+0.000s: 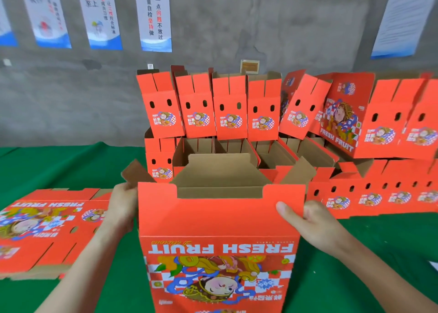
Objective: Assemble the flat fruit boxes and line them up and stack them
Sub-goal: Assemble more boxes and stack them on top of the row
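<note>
I hold a red "FRESH FRUIT" box (213, 220) upright in front of me, opened into shape, its brown flaps spread at the top. My left hand (123, 206) grips its left side near the brown side flap. My right hand (305, 220) grips its right edge, thumb pressed on the red front panel. A pile of flat red boxes (47, 227) lies on the green table to my left. Assembled boxes (213, 106) stand in a row and in stacked layers behind the held box.
The green table covering (59, 168) runs left and in front. More assembled boxes (379, 123) lean and pile at the right, with a lower row (379, 194) beside my right hand. A grey wall with posters (154, 16) stands behind.
</note>
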Demonstrator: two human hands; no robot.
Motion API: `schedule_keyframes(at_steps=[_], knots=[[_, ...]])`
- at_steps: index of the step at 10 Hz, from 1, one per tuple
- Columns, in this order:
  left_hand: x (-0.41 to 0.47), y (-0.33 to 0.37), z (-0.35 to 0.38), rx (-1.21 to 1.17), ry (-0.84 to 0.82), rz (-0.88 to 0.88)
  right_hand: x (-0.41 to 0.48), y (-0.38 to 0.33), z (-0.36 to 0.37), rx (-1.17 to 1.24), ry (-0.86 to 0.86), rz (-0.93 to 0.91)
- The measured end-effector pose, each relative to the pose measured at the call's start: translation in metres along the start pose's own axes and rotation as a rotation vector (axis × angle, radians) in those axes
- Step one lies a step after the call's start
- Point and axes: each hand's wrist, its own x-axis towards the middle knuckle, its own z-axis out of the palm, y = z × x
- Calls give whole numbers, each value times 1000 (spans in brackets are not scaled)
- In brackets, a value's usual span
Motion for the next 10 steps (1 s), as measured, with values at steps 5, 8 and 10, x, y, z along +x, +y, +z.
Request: schedule_keyframes(at_steps=[5, 8, 10], knots=[[-68, 27, 29, -95, 230, 62, 11, 46, 0, 261, 180, 225], [-93, 38, 16, -91, 17, 29, 22, 42, 12, -67, 241, 133], [-123, 24, 4, 76, -375, 85, 21, 45, 12, -68, 258, 109]])
